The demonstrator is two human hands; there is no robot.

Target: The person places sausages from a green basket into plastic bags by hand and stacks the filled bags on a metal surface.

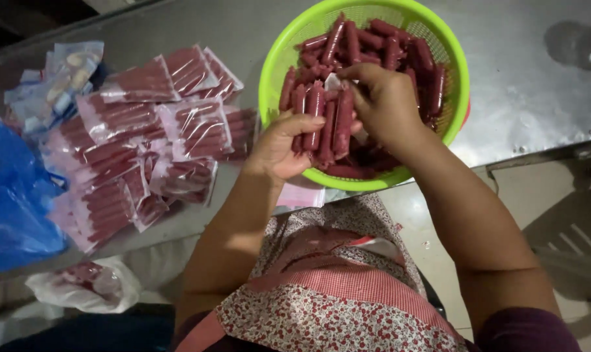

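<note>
While a row of red sausages (321,120) is clamped in the left hand (279,146) over the green basket (452,72), at 6 o'clock of its bowl, another is pinched by the right hand (383,98). Their long axes are pointed toward 12 o'clock. If the grip is loosened, the outer sausages could be dropped.

A basket (461,78) sits on the desk (530,98), full of sausages (386,39). Both sets of fingers (308,124) meet over its near side, a row of sausages between them. Left of the fingers lie packets (145,137) in a heap; farther left, a bag (12,195).
</note>
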